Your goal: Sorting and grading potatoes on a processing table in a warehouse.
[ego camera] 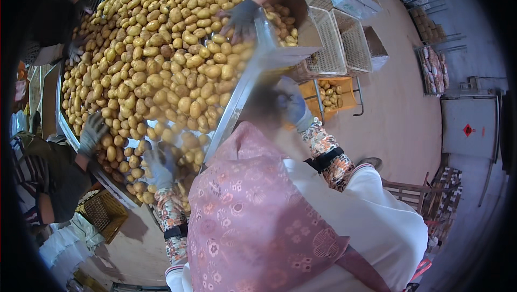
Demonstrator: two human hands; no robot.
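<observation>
A great many yellow-skinned potatoes [141, 78] cover a metal sorting table [230, 124]. My left hand [161, 166], in a pale glove, is down among the potatoes at the table's near end. Whether its fingers close on one is hard to see. My right hand [293, 104], in a blue-and-white glove, is off to the right, outside the table's raised rim. It appears bent, and a dark blur beside it hides its fingertips. Just beyond this hand is an orange crate [346, 86] with potatoes in it.
Co-workers' gloved hands reach in from the right [242, 19], the left [93, 132] and the far left [74, 50]. A cardboard box [309, 25] of potatoes adjoins the table, near white plastic crates [357, 45]. A yellow crate [99, 213] stands on the floor at left.
</observation>
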